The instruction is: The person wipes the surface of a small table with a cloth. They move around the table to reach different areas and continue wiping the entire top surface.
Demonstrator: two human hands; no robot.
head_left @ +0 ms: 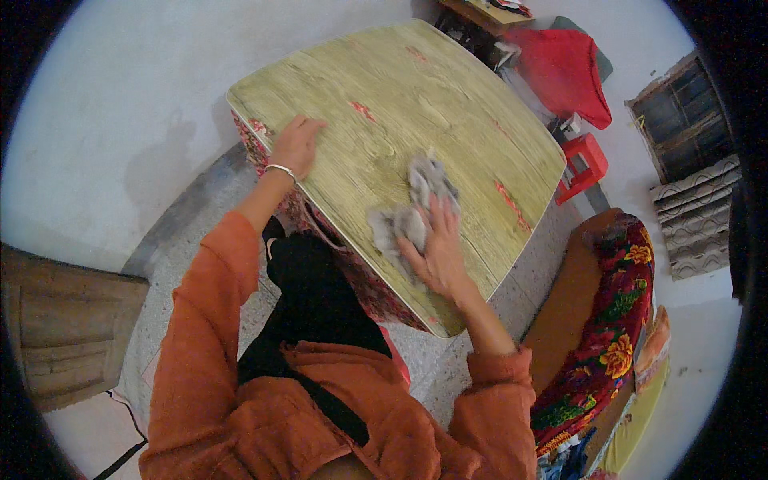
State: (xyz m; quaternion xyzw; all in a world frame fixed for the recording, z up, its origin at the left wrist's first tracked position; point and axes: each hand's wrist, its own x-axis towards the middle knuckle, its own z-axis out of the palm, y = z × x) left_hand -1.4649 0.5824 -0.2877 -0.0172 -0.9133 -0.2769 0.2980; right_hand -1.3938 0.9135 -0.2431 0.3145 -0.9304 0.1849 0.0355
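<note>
A grey cloth (431,178) lies bunched on the wood-patterned table top (472,112), which has red flower marks. My right hand (437,250) presses down on the cloth, its thumb apart from the fingers and the cloth gathered under and ahead of them. At the table's near left edge rests my left hand (296,147), palm down with its fingers stretched out over the top. That hand holds nothing, and a bracelet circles its wrist.
A red stool (582,166) stands past the table's right corner, near a red cloth-covered thing (560,72). To the right is a bed or bench with a flowered red blanket (604,352). A wooden door (72,324) is at the left. Flowered fabric (372,284) hangs below the table's edge.
</note>
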